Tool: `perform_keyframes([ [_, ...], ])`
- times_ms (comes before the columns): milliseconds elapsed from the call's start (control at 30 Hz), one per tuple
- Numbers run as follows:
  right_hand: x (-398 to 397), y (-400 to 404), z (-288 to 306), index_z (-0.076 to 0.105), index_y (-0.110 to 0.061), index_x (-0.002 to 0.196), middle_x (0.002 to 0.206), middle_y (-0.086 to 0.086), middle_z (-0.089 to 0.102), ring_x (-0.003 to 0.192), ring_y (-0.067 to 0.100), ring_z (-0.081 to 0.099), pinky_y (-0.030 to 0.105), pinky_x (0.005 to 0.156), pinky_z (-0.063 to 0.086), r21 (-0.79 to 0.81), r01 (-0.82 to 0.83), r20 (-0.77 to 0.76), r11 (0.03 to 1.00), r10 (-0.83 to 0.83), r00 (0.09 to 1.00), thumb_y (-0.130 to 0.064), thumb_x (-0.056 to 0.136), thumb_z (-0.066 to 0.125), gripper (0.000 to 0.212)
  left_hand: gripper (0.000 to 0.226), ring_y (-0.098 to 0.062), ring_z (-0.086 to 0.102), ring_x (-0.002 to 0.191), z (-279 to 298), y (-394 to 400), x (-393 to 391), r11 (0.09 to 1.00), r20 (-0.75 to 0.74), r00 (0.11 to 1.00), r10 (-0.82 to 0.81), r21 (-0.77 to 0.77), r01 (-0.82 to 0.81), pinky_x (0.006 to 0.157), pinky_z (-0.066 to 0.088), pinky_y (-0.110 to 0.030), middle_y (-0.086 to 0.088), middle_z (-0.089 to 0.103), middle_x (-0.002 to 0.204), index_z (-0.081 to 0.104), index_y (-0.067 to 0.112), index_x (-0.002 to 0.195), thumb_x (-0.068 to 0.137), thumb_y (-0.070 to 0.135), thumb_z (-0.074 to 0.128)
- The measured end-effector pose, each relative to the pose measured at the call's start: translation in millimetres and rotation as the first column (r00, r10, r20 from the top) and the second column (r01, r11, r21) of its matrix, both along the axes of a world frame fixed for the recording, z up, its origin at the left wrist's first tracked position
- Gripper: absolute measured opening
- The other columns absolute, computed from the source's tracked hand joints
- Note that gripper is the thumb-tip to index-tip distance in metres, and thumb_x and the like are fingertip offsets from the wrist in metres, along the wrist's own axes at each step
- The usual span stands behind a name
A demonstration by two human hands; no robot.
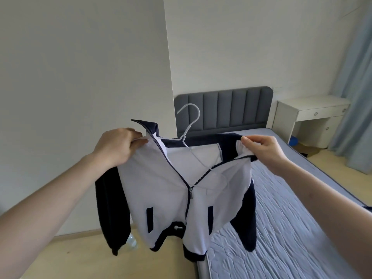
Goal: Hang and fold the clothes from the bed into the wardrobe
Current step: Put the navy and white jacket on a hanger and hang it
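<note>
Hanger [188, 125] in jacket [161, 190], above bed [281, 218]

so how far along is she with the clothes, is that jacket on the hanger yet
Partly. The white hanger is already inside the navy and white jacket, its hook sticking out at the collar. In hand: the left hand and right hand each pinch a shoulder, holding the jacket above the bed. The zip is closed only partway up. Left: hanging it in the wardrobe, which is not in view.
</note>
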State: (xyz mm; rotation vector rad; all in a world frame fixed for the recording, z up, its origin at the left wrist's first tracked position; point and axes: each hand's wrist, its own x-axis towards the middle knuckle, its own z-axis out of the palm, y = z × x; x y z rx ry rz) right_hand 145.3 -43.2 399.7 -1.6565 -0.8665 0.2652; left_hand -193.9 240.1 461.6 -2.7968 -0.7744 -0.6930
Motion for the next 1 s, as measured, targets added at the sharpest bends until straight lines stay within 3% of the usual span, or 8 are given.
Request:
perform_keyframes([
  [133,-3,2,18,0.081,-0.049,0.087,0.089,-0.014,0.079,0.077,0.000,0.070,0.017,0.067,0.055,0.043,-0.006,0.053,0.999,0.003,0.999,-0.049,0.091,0.074,0.007,0.047,-0.027,0.065,0.088,-4,5,-1,0.997,0.128,0.991,0.026,-0.070,-0.017,0.067,0.047,-0.037,0.007,0.067,0.087,0.073,0.029,0.093,0.099,0.062,0.040],
  [267,5,-5,8,0.081,-0.043,0.087,0.086,0.001,0.079,0.074,0.018,0.069,0.035,0.069,0.059,-0.033,0.036,0.100,0.999,-0.033,0.994,-0.045,0.092,0.075,0.008,0.052,-0.029,0.068,0.102,2,-3,-5,0.997,0.270,0.963,-0.018,-0.070,0.038,0.077,0.053,-0.041,0.006,0.075,0.110,0.075,0.035,0.109,0.095,0.063,0.034],
  [333,7,-7,0,0.081,-0.041,0.089,0.084,0.006,0.078,0.070,0.018,0.066,0.035,0.067,0.057,-0.056,0.040,0.109,0.998,-0.034,0.993,-0.044,0.092,0.074,0.008,0.060,-0.030,0.067,0.093,5,-6,-4,0.998,0.264,0.964,-0.033,-0.039,0.044,0.073,0.052,-0.041,0.002,0.073,0.098,0.075,0.028,0.102,0.093,0.067,0.030],
  [400,10,-8,-6,0.081,-0.039,0.092,0.080,0.001,0.077,0.064,0.008,0.064,0.025,0.061,0.052,-0.064,0.053,0.129,0.997,-0.044,0.991,-0.042,0.093,0.074,0.008,0.068,-0.028,0.062,0.083,8,-9,-2,0.999,0.244,0.969,-0.021,-0.035,0.031,0.068,0.049,-0.041,0.001,0.066,0.084,0.072,0.021,0.093,0.093,0.070,0.026],
  [600,12,-8,-19,0.081,-0.027,0.098,0.086,-0.006,0.073,0.067,0.006,0.063,0.012,0.057,0.047,-0.139,0.052,0.202,0.989,-0.023,0.979,-0.034,0.094,0.074,0.011,0.072,-0.028,0.058,0.078,13,-12,1,0.999,0.247,0.969,0.001,-0.043,0.009,0.066,0.048,-0.045,-0.001,0.063,0.079,0.068,0.011,0.090,0.093,0.068,0.024],
  [767,10,-8,-23,0.078,-0.036,0.082,0.075,-0.012,0.069,0.059,0.004,0.059,0.014,0.054,0.046,-0.174,-0.001,0.260,0.985,0.047,0.964,-0.029,0.092,0.077,0.013,0.067,-0.030,0.057,0.075,11,-14,1,0.997,0.311,0.950,0.022,-0.078,0.002,0.066,0.048,-0.047,-0.002,0.061,0.075,0.065,0.008,0.087,0.095,0.065,0.029],
  [867,9,-7,-24,0.080,-0.034,0.086,0.078,-0.010,0.070,0.059,0.004,0.057,0.015,0.057,0.046,-0.178,-0.004,0.264,0.984,0.051,0.963,-0.027,0.093,0.077,0.010,0.064,-0.032,0.057,0.072,13,-12,-1,0.995,0.351,0.936,0.027,-0.101,0.009,0.064,0.048,-0.050,-0.005,0.059,0.071,0.062,0.006,0.083,0.096,0.061,0.032],
  [1000,10,-3,-18,0.080,-0.029,0.087,0.079,-0.004,0.068,0.056,0.005,0.055,0.023,0.059,0.048,-0.129,0.009,0.223,0.992,0.020,0.975,-0.027,0.094,0.075,0.009,0.063,-0.032,0.058,0.073,12,-8,-7,0.997,0.284,0.958,0.043,-0.071,-0.024,0.065,0.049,-0.047,-0.003,0.062,0.071,0.063,0.009,0.085,0.097,0.062,0.029],
])
